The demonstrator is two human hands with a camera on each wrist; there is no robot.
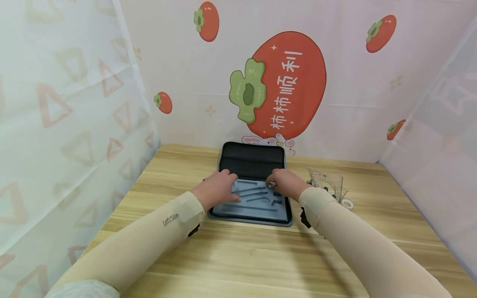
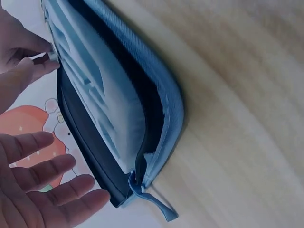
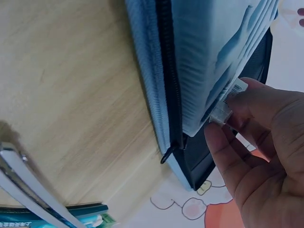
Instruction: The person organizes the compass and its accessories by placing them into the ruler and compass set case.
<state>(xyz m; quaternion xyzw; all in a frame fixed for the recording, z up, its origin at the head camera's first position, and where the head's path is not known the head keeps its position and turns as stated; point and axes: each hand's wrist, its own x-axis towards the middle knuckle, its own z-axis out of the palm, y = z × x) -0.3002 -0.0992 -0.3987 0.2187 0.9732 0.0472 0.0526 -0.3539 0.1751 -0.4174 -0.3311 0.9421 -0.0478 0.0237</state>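
Observation:
A blue zip case (image 1: 250, 221) lies unfolded on the table, its black-lined lid (image 1: 251, 159) leaning back. Inside sits a pale blue insert (image 1: 244, 212) with several shaped slots. My right hand (image 1: 288, 183) pinches a small whitish, partly clear piece with a barcode (image 3: 237, 87) between thumb and fingers, at the insert's far right edge. What this piece is cannot be made out. Over the insert's left side is my left hand (image 1: 217, 188), fingers loosely spread and holding nothing. A zip pull (image 2: 159, 204) dangles from the case's corner in the left wrist view.
Right of the case lie a clear set square (image 1: 323, 182) and a white ring like a tape roll (image 1: 347, 203). A shiny metal tool (image 3: 33, 190) and a teal packet (image 3: 90, 209) show in the right wrist view. Printed cloth walls (image 1: 179, 136) border the table.

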